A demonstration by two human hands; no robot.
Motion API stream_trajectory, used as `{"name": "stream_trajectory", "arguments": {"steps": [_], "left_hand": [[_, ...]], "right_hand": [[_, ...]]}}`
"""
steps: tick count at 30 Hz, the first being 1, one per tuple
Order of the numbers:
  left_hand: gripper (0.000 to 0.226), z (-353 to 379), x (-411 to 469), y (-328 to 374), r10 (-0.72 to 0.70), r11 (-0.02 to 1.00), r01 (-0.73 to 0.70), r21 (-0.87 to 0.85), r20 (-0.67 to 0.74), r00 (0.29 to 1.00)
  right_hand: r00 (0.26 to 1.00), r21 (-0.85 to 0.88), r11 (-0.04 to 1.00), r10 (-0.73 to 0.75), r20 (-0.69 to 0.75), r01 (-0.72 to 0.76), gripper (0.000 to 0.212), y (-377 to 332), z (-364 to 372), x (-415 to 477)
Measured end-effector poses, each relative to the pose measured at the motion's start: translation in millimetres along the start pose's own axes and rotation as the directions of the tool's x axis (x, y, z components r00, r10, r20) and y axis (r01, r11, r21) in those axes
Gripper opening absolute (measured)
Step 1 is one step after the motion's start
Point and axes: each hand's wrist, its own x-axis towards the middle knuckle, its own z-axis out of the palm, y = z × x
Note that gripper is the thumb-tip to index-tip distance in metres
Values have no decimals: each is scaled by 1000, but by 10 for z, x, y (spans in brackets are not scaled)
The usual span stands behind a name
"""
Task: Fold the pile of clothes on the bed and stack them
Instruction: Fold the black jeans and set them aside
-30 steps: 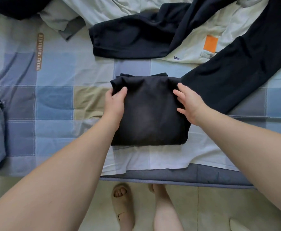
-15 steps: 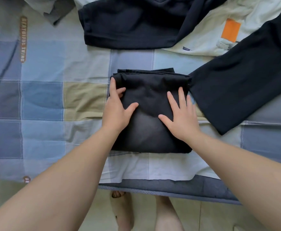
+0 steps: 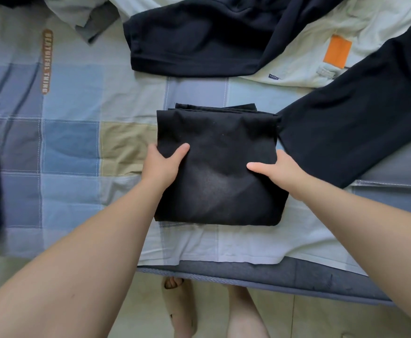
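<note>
Now both palms have left the top of the folded black fabric bundle [image 3: 219, 167] on the patchwork-quilted bed [image 3: 72, 147]; the left hand [image 3: 161, 164] and right hand [image 3: 276, 173] clasp its 2 sides, thumbs on top, likely ready to lift it for stacking.

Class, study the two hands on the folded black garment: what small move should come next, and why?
Probably lift the folded black garment and carry it aside to a stacking spot. It already lies as a neat rectangle; the left hand and right hand grip its side edges, thumbs on top, while dark clothes beyond remain unfolded.
</note>
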Motion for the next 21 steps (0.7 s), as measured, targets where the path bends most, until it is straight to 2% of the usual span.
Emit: {"name": "stream_trajectory", "arguments": {"steps": [2, 4, 7, 9, 14, 18, 21], "left_hand": [[68, -37, -26, 15, -3, 1000, 4, -24, 43, 999], [59, -82, -101, 47, -5, 1000, 6, -13, 67, 998], [68, -199, -276, 87, -25, 1000, 25, -5, 54, 998], [73, -336, -436, 144, -91, 996, 91, 16, 37, 995], [65, -806, -814, 208, -135, 989, 138, -60, 47, 990], [62, -1355, -993, 138, -132, 988, 132, -75, 7, 991], [69, -1875, -979, 3, -135, 987, 133, -91, -14, 991]], "right_hand": [[992, 56, 997, 45, 119, -52, 45, -16, -67, -18], [983, 85, 993, 70, 171, -86, 39, -36, -114, -99], [984, 93, 992, 63, 164, -79, 39, -131, -151, -352], [982, 120, 989, 61, 176, -83, 40, -218, -162, -592], [980, 138, 988, 41, 194, -69, 31, -548, -31, -1256], [985, 123, 991, 35, 167, -56, 37, -864, 325, -1613], [986, 122, 992, 17, 164, -37, 31, -1136, 770, -1786]]}}
